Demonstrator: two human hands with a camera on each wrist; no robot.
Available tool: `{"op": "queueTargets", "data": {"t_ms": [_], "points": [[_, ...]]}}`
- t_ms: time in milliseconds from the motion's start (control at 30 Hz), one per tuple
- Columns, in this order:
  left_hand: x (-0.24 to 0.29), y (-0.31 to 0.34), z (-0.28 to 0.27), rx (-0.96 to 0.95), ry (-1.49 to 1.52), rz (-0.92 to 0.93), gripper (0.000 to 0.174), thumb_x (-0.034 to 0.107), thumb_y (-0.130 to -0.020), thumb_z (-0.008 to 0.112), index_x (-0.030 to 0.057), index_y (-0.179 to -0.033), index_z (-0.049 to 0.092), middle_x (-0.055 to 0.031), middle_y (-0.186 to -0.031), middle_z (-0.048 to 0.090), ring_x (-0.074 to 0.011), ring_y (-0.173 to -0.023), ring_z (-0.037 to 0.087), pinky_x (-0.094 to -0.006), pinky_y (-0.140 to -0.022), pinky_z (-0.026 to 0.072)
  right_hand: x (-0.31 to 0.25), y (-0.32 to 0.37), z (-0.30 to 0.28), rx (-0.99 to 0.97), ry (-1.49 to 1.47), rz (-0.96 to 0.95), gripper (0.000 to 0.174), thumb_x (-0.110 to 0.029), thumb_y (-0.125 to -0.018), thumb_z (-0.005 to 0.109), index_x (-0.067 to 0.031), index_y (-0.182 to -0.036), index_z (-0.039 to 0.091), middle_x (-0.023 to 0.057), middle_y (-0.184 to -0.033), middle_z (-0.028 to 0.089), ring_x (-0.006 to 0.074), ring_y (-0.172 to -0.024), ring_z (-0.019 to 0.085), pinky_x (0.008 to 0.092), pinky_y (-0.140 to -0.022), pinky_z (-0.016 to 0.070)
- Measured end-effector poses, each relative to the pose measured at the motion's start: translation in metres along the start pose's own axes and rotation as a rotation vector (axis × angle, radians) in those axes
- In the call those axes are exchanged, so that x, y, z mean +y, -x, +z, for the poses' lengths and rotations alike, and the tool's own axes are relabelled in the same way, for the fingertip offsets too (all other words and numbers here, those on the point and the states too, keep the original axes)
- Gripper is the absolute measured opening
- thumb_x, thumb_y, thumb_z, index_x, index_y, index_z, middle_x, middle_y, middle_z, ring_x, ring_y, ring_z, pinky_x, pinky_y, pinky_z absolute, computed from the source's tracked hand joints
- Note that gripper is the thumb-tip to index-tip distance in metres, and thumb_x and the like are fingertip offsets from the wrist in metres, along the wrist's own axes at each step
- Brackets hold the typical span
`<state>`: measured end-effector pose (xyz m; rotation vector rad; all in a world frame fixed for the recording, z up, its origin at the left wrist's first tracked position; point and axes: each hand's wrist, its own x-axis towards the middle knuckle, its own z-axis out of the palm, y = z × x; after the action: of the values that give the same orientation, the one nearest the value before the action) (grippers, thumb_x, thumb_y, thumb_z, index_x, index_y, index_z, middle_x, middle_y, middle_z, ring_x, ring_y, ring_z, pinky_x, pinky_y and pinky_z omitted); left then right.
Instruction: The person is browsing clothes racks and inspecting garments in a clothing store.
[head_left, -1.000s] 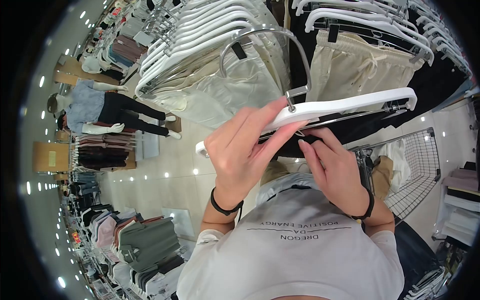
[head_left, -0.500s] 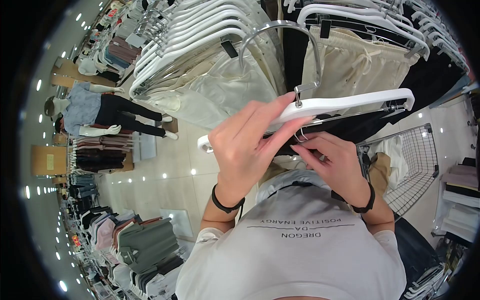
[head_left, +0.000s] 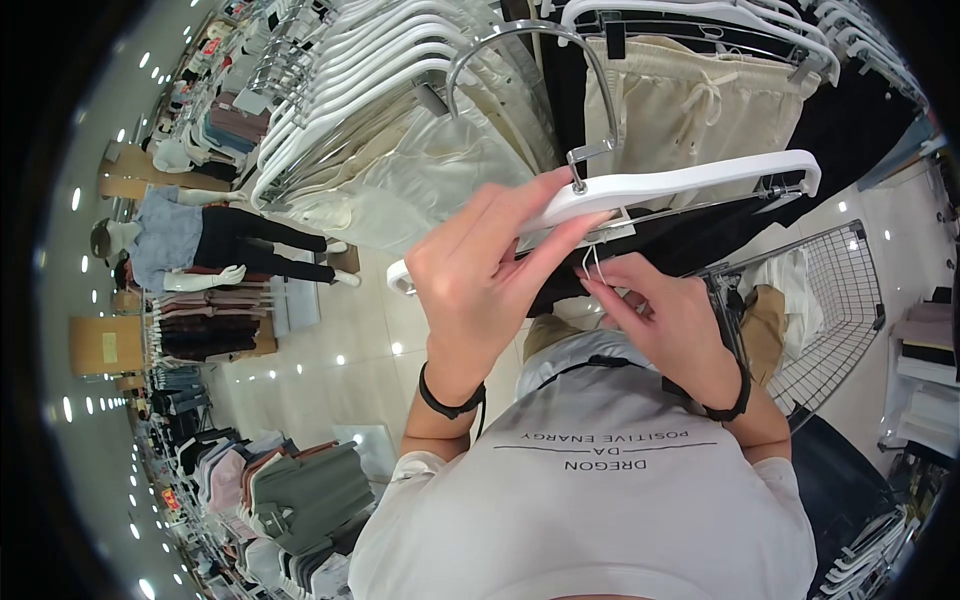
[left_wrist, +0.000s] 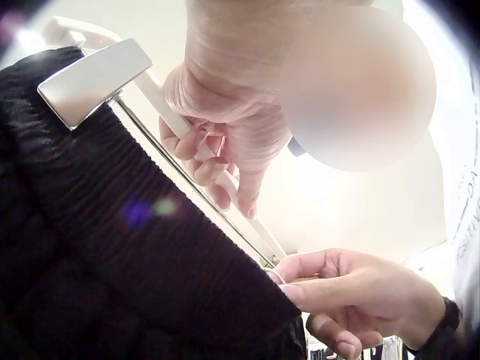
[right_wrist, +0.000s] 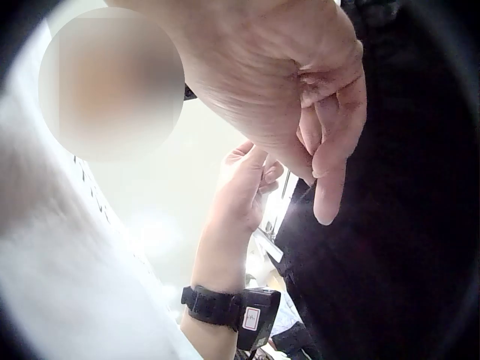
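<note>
My left hand [head_left: 480, 265] grips a white clothes hanger [head_left: 700, 178] near the base of its metal hook [head_left: 608, 105]. A black garment with a gathered waistband [left_wrist: 135, 217] hangs from it, caught by a shiny metal clip [left_wrist: 96, 84] at one end in the left wrist view. Just below the left fingers, my right hand [head_left: 670, 310] pinches a thin white loop [head_left: 594, 262] at the garment's top edge. In the right wrist view, the thumb and fingers of the right hand [right_wrist: 322, 127] come together against the black cloth [right_wrist: 390, 225]. A small white tag [head_left: 612, 230] shows under the hanger.
A rack of cream trousers [head_left: 400, 190] on white hangers stands ahead, beside drawstring cream bottoms [head_left: 690, 110]. At right is a wire cart [head_left: 835, 310] with tan and white clothes. A dressed mannequin [head_left: 165, 235] and a rack of green and pink tops [head_left: 310, 490] are at left.
The right fingers have drawn together, and the white loop now stands out between them and the hanger. The left hand keeps its hold; the hanger appears slightly higher in view.
</note>
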<state>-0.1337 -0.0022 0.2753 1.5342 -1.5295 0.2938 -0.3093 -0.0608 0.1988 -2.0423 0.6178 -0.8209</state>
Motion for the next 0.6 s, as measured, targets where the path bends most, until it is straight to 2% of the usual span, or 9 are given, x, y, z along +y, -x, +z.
{"op": "queueTargets", "data": {"t_ms": [167,233,467,567,600], "points": [[0.001,0.001,0.004,-0.024,-0.008,0.074,0.028,0.005,-0.072,0.092,-0.0013,-0.093,0.075,-0.0059,-0.085,0.076,-0.0060,-0.057,0.049,-0.0207,-0.047,0.0345,0.004,-0.002,0.001,0.116,0.024,-0.147,0.016,-0.018,-0.093,0.076,-0.0072,-0.103,0.070,0.0069,-0.093,0.072,0.0246,-0.064,0.069,0.0338,-0.056,0.0545],[0.004,0.000,0.005,-0.036,0.008,0.063,0.028,0.005,-0.072,0.092,-0.0017,-0.092,0.074,-0.0066,-0.086,0.076,-0.0064,-0.057,0.050,-0.0208,-0.047,0.0351,0.001,-0.002,0.000,0.161,0.177,-0.036,0.020,-0.022,-0.092,0.076,-0.0065,-0.104,0.071,0.0060,-0.094,0.069,0.0228,-0.061,0.068,0.0347,-0.056,0.0539],[0.004,-0.003,0.008,-0.019,0.045,0.025,0.027,0.003,-0.072,0.092,-0.0021,-0.092,0.074,-0.0082,-0.087,0.077,-0.0064,-0.061,0.054,-0.0197,-0.048,0.0371,-0.010,-0.009,-0.009,0.216,0.189,0.182,0.033,-0.034,-0.088,0.081,-0.0059,-0.096,0.065,0.0044,-0.096,0.065,0.0183,-0.058,0.068,0.0352,-0.053,0.0526],[0.001,-0.003,0.010,0.012,0.071,0.009,0.027,0.003,-0.073,0.092,-0.0021,-0.093,0.074,-0.0084,-0.086,0.077,-0.0066,-0.061,0.055,-0.0196,-0.048,0.0377,-0.006,-0.009,-0.012,0.179,0.284,0.152,0.037,-0.036,-0.088,0.081,-0.0065,-0.096,0.060,0.0041,-0.094,0.064,0.0221,-0.059,0.067,0.0371,-0.052,0.0517],[-0.001,-0.002,0.009,-0.002,0.064,0.012,0.027,0.003,-0.073,0.092,-0.0023,-0.093,0.074,-0.0083,-0.086,0.077,-0.0067,-0.062,0.055,-0.0196,-0.048,0.0380,-0.004,-0.008,-0.012,0.152,0.311,0.144,0.033,-0.032,-0.089,0.079,-0.0070,-0.101,0.061,0.0050,-0.093,0.065,0.0248,-0.060,0.067,0.0382,-0.053,0.0520]]}}
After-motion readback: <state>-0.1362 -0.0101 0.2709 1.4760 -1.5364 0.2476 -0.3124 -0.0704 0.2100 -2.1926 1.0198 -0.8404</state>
